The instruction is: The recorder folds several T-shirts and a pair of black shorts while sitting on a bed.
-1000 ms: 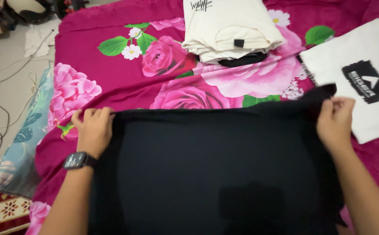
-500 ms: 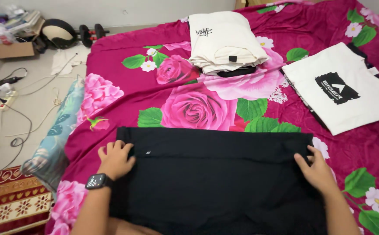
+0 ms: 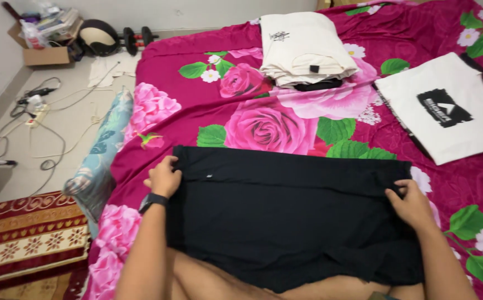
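Note:
A black garment (image 3: 291, 211) lies spread flat on the magenta rose-patterned bedspread (image 3: 164, 66) in front of me. My left hand (image 3: 165, 176), with a dark watch on its wrist, grips the garment's far left corner. My right hand (image 3: 411, 201) pinches the fabric near the far right corner. Both hands rest on the bed with the cloth's upper edge stretched straight between them. The garment's near edge drapes over my legs.
A stack of folded cream shirts (image 3: 305, 50) lies at the far middle of the bed. A white shirt with a black print (image 3: 447, 111) lies at the right. A pale blue pillow (image 3: 100, 158), a patterned rug (image 3: 28, 233), cables (image 3: 41, 128) and a cardboard box (image 3: 44, 55) are on the floor at left.
The garment, held up by both hands a second ago, now lies flat on the bed. Both hands came down toward me, still on its corners.

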